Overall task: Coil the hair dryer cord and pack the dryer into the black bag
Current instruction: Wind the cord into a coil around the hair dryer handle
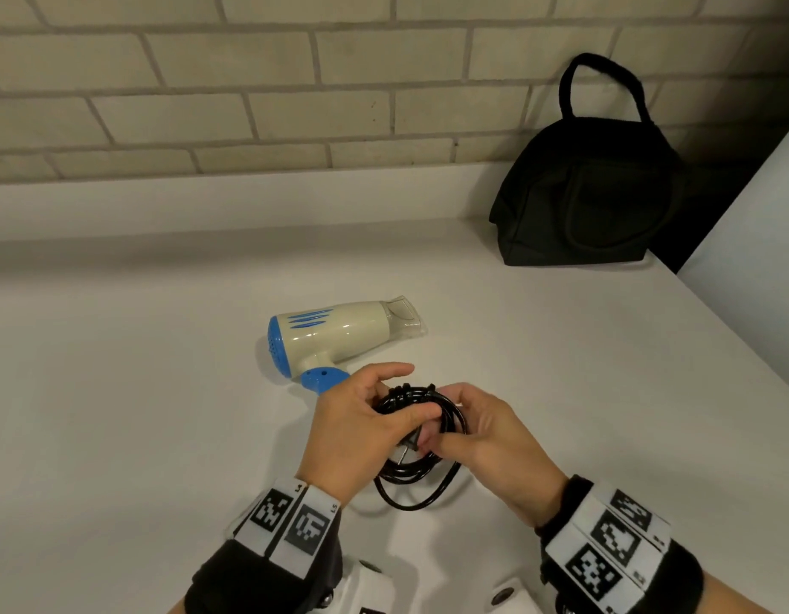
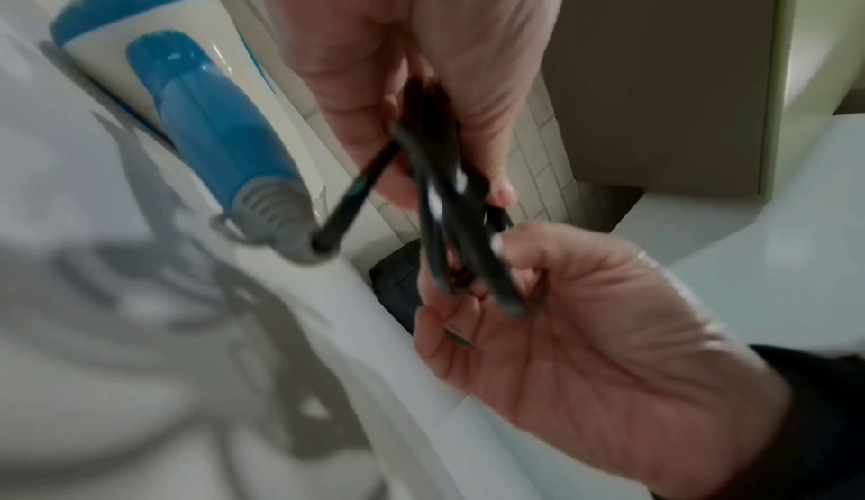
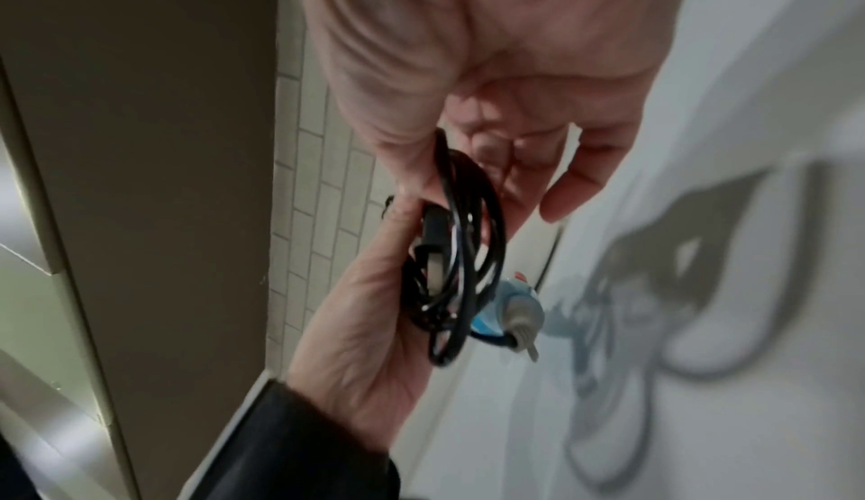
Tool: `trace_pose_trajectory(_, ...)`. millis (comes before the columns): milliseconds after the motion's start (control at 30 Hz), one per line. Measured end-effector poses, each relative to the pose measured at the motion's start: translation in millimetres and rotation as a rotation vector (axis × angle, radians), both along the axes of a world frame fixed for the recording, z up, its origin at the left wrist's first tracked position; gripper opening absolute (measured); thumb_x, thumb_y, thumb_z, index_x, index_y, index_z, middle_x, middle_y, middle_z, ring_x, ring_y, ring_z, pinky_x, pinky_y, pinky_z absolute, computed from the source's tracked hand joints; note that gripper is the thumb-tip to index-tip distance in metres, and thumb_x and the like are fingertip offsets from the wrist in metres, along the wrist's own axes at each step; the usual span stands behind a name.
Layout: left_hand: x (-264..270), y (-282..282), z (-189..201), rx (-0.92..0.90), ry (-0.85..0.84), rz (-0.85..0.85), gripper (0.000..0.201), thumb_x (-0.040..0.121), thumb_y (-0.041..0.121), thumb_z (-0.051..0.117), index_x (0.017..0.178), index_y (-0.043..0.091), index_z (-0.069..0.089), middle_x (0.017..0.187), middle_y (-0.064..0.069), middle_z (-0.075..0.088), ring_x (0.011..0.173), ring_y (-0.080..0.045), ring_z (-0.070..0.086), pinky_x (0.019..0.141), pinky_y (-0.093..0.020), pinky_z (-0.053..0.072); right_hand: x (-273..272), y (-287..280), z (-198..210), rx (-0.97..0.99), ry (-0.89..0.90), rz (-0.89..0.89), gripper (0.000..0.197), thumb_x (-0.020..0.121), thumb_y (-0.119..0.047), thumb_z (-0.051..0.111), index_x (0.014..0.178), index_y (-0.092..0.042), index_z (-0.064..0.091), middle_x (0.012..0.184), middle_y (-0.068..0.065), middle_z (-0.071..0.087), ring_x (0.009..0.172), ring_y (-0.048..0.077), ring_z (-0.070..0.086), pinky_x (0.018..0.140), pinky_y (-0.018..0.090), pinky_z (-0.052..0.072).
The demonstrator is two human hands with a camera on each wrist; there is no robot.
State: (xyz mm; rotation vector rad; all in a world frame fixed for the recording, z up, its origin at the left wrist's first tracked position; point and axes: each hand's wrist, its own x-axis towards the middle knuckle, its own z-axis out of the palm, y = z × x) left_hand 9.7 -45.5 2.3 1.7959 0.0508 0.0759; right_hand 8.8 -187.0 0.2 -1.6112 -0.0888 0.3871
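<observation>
glossy plastic dryer [image 1: 335,334]; shiny black rubbery cord [image 1: 421,454]; matt cloth bag [image 1: 592,192]; smooth white counter [image 1: 140,392].

Both wrist views are smeared by motion blur. The coiled cord [image 1: 421,440] is partly covered by the left hand [image 1: 357,429] and right hand [image 1: 490,440], so its loops cannot be counted. Most of the plug [image 1: 411,441] is concealed between the fingers. The hair dryer [image 1: 335,336] handle end is hidden behind the left hand. The black bag [image 1: 587,192] opening cannot be made out.
</observation>
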Motion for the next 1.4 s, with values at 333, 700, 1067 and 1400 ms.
trace_pose_trajectory(333,-13.8,6.0,-3.5,-0.063,0.104,-0.141,0.051,0.074,-0.003,0.063,0.105,0.038,0.055,0.095,0.012,0.069,0.087,0.002,0.066,0.074,-0.011,0.051,12.1,9.8,0.9,0.027,-0.074,-0.238,0.026,0.078,0.007,0.058,0.073,-0.013,0.043,0.054,0.009,0.057,0.059,0.027,0.054,0.061,0.039,0.045)
trace_pose_trajectory(700,-10.5,16.5,-2.7,-0.361,0.238,-0.087,0.065,0.062,-0.019,0.067,0.102,0.031,0.053,0.094,-0.006,0.069,0.087,-0.024,0.069,0.075,-0.031,0.052,9.8,15.3,-4.0,-0.100,-0.251,-0.181,0.032,0.074,-0.017,0.061,0.066,-0.035,0.036,0.069,0.003,0.053,0.057,0.028,0.047,0.053,0.041,0.042)
trace_pose_trajectory(1067,-5.2,20.0,5.3,-0.429,0.291,-0.197,0.055,0.047,-0.007,0.064,0.098,0.014,0.059,0.069,-0.006,0.069,0.062,-0.014,0.066,0.057,-0.022,0.054,9.6,3.4,27.9,-0.753,-0.798,0.176,0.043,0.068,-0.050,0.024,0.093,-0.028,0.051,0.089,-0.026,0.031,0.080,0.007,0.034,0.064,0.011,0.024)
trace_pose_trajectory(1400,-5.9,25.2,15.3,-0.467,0.181,-0.238,0.056,0.056,-0.008,0.064,0.105,0.018,0.053,0.065,-0.002,0.073,0.061,-0.011,0.068,0.058,-0.018,0.053,23.0,-9.8,22.7,-0.440,-1.068,0.120,0.020,0.077,-0.035,0.061,0.087,-0.018,0.061,0.079,-0.001,0.061,0.075,0.006,0.051,0.062,0.022,0.048)
